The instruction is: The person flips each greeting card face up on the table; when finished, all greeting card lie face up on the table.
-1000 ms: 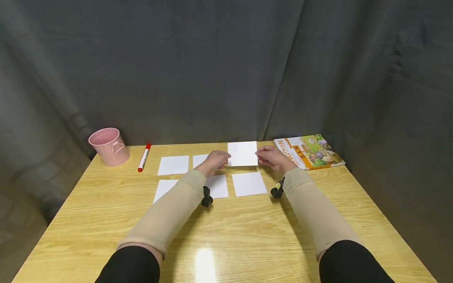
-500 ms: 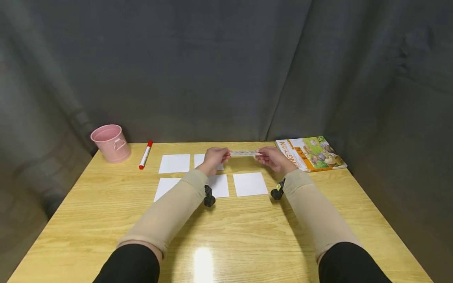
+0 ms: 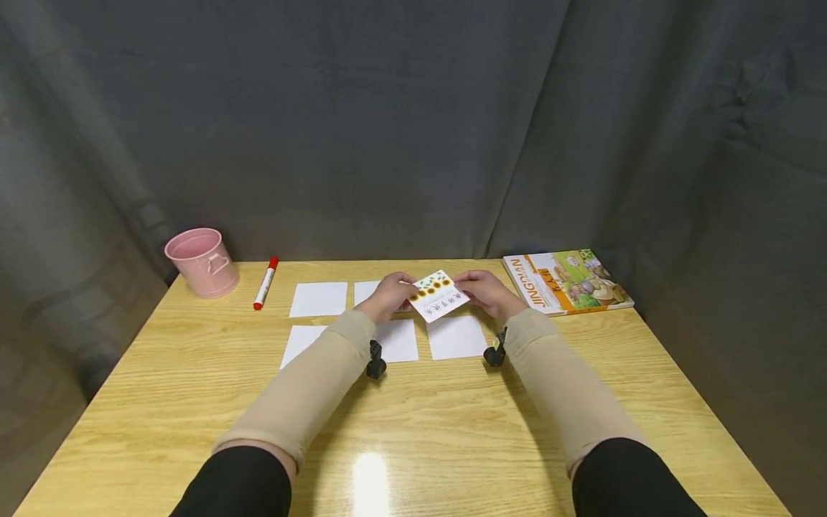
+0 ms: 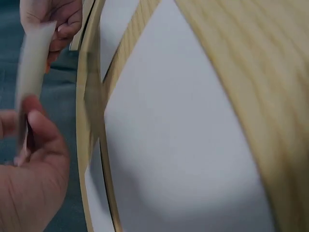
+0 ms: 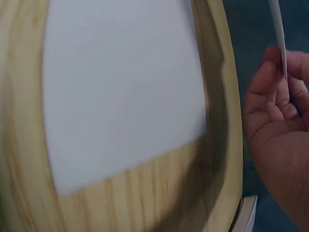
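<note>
The printed card [image 3: 440, 296] is held clear of the worktop [image 3: 426, 424], to the left of the book [image 3: 567, 281], pinched in the fingers of both the left hand [image 3: 391, 292] and the right hand [image 3: 487, 291], its decorated face showing. Its lifting can be judged done; it is not yet set down. Also left of the book, five white cards [image 3: 456, 337], some partly hidden, are seen lying unheld, plain side up.

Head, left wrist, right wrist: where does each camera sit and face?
Head: on the head, facing forward and down at the table; left hand, right hand and sleeves show.
Left wrist: worn there, facing card and white sheets; both hands show.
Right wrist: worn there, facing a white sheet; only right hand shows.
Wrist views share the card.
</note>
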`<state>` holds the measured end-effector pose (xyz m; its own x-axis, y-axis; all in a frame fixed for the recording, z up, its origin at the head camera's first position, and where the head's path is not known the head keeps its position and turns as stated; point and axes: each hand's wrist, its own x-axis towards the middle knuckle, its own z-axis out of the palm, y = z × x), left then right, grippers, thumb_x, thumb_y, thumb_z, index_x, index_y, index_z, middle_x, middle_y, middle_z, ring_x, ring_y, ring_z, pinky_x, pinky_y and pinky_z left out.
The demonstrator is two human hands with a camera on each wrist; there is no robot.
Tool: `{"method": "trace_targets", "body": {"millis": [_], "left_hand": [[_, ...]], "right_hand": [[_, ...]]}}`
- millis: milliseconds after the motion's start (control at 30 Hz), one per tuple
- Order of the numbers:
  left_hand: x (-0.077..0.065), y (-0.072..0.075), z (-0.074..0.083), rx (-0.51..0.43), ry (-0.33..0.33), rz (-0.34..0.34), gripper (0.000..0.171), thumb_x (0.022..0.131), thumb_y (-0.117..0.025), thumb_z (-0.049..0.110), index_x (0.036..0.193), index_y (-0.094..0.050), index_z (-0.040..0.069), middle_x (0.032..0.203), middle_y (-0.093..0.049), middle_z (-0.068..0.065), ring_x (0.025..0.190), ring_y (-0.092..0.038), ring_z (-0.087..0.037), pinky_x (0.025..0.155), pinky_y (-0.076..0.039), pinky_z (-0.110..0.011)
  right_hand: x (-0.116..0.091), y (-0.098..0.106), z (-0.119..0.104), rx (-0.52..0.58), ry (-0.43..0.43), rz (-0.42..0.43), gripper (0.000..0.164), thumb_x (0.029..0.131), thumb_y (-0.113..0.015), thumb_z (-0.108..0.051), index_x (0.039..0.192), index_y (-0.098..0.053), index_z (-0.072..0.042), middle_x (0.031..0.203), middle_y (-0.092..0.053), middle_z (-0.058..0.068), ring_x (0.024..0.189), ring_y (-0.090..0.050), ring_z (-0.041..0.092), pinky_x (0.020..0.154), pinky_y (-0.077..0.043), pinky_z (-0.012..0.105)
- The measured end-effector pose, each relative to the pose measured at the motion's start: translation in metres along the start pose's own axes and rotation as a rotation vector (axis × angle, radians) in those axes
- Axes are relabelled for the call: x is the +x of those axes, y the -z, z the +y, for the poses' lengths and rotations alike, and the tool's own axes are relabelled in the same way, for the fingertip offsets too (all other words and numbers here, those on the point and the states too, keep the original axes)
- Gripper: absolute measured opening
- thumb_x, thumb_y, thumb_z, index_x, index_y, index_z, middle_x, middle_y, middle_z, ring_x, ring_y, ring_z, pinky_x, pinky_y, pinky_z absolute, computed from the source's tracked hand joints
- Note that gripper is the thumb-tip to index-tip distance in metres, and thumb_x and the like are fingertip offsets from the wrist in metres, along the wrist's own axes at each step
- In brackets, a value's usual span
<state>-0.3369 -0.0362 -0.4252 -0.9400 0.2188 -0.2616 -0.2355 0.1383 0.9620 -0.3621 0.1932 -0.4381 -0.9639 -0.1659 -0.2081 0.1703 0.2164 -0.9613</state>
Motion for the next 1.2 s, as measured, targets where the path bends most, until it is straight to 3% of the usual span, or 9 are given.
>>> {"method": "trace_targets", "body": {"millis": [167,467,633,767,833,933,1033,1100,1200], "left_hand": [[0.005,0.004,0.004,0.123,-0.006,-0.058,0.027,0.104,-0.057,0.008,0.129,-0.057,-0.002,0.103,-0.063,-0.011,0.080,-0.060,-0.015,0.067,-0.050,-0.026],[0.005,0.011,0.006,0.197,0.003,-0.079,0.046,0.105,-0.055,0.009,0.151,-0.052,0.009,0.115,-0.067,-0.014,0.085,-0.064,-0.018,0.070,-0.054,-0.029],[0.006,0.010,0.005,0.219,-0.032,-0.076,0.033,0.104,-0.056,0.009,0.137,-0.061,0.006,0.105,-0.067,-0.011,0.082,-0.062,-0.018,0.072,-0.052,-0.030],[0.007,0.012,0.003,0.155,-0.054,-0.048,0.017,0.105,-0.056,0.009,0.120,-0.059,0.003,0.092,-0.064,-0.009,0.077,-0.060,-0.018,0.071,-0.049,-0.031],[0.006,0.013,0.003,0.086,-0.064,-0.011,0.011,0.105,-0.055,0.006,0.115,-0.056,0.002,0.090,-0.063,-0.011,0.076,-0.061,-0.019,0.071,-0.049,-0.032],[0.005,0.015,0.004,-0.038,-0.070,0.081,0.007,0.104,-0.054,0.002,0.111,-0.052,0.001,0.093,-0.065,-0.016,0.079,-0.064,-0.019,0.072,-0.052,-0.029],[0.005,0.017,0.004,-0.165,-0.060,0.164,0.006,0.104,-0.054,0.000,0.109,-0.051,0.000,0.099,-0.066,-0.022,0.083,-0.067,-0.020,0.072,-0.055,-0.026],[0.006,0.017,0.003,-0.218,-0.048,0.190,0.006,0.104,-0.054,-0.001,0.108,-0.050,0.001,0.098,-0.067,-0.021,0.081,-0.068,-0.017,0.071,-0.056,-0.023],[0.006,0.016,0.001,-0.248,-0.024,0.178,0.007,0.104,-0.054,-0.001,0.108,-0.049,0.002,0.091,-0.066,-0.015,0.075,-0.067,-0.013,0.068,-0.056,-0.020]], "right_hand": [[0.000,-0.008,-0.005,-0.025,0.001,-0.056,0.028,0.103,-0.057,-0.001,0.128,-0.061,0.011,0.104,-0.066,0.006,0.084,-0.062,0.011,0.073,-0.052,0.022],[-0.004,-0.014,-0.011,-0.057,-0.002,-0.192,0.022,0.105,-0.055,0.001,0.124,-0.062,0.010,0.104,-0.068,0.007,0.087,-0.064,0.014,0.076,-0.054,0.026],[-0.006,-0.016,-0.013,-0.061,-0.025,-0.210,0.024,0.105,-0.052,0.001,0.126,-0.060,0.011,0.104,-0.068,0.008,0.086,-0.065,0.015,0.075,-0.055,0.027],[-0.008,-0.016,-0.012,0.039,-0.058,-0.172,0.039,0.110,-0.048,-0.016,0.143,-0.050,0.006,0.109,-0.066,0.007,0.089,-0.066,0.014,0.077,-0.055,0.027],[-0.009,-0.014,-0.010,0.161,-0.082,-0.143,0.047,0.112,-0.045,-0.028,0.150,-0.042,-0.002,0.108,-0.066,0.005,0.089,-0.067,0.013,0.076,-0.056,0.027],[-0.011,-0.009,-0.005,0.381,-0.107,-0.120,0.044,0.112,-0.041,-0.036,0.145,-0.039,-0.008,0.101,-0.066,0.006,0.084,-0.068,0.015,0.074,-0.057,0.026],[-0.013,-0.006,-0.001,0.491,-0.075,-0.116,0.025,0.112,-0.043,-0.025,0.130,-0.043,-0.007,0.094,-0.066,0.008,0.079,-0.069,0.016,0.071,-0.059,0.025],[-0.013,-0.006,0.001,0.480,-0.034,-0.102,0.013,0.112,-0.044,-0.014,0.121,-0.047,-0.004,0.091,-0.066,0.007,0.078,-0.069,0.014,0.071,-0.058,0.023],[-0.013,-0.008,0.002,0.393,0.011,-0.027,0.007,0.108,-0.049,-0.003,0.112,-0.053,0.000,0.085,-0.066,0.004,0.076,-0.067,0.010,0.070,-0.057,0.019]]}}
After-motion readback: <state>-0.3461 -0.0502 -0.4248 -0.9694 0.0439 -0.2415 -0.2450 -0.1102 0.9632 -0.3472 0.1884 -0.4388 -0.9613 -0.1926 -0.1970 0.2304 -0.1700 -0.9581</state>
